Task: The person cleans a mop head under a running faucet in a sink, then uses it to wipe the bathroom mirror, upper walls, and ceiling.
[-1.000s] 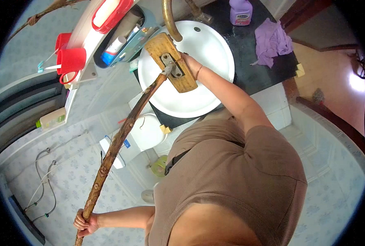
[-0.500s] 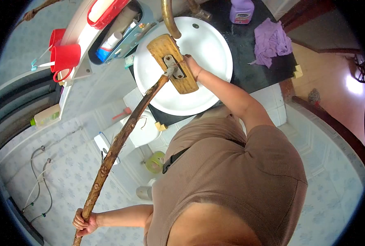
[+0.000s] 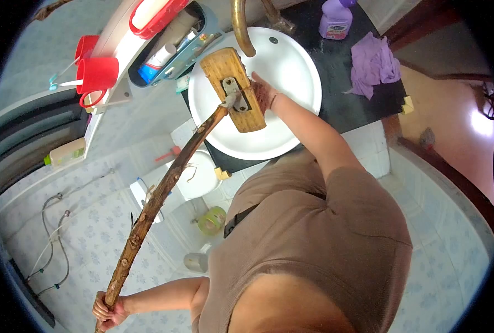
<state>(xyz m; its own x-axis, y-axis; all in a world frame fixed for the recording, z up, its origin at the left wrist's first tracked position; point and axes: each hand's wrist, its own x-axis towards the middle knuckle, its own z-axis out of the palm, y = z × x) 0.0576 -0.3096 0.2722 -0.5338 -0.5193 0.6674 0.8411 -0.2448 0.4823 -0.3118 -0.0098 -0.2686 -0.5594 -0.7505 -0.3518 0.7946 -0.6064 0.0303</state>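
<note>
My left hand (image 3: 109, 312) is closed around the lower end of a rough wooden stick (image 3: 164, 191), bark and knots showing along it. At its far end a metal bracket (image 3: 236, 94) is screwed to a flat wooden block head (image 3: 222, 65), which is over the white round sink basin (image 3: 291, 55). My right hand (image 3: 263, 94) is at the block's right edge, partly behind it; one finger points upward and the rest are hidden. What lies on the block's underside cannot be seen. A brass-coloured faucet (image 3: 241, 28) reaches over the basin's far side.
On the dark counter (image 3: 336, 72) are a purple bottle (image 3: 336, 21) and a crumpled purple cloth (image 3: 372, 66). Left of the basin, a blue holder (image 3: 172, 61) contains tubes, beside a red cup (image 3: 97, 75). A toilet (image 3: 198, 177) stands below, and grey hoses (image 3: 64, 244) hang on the tiled wall.
My right hand has turned and slid slightly down along the block's edge, showing more of its palm side. My left hand still grips the stick. The view has shifted a little.
</note>
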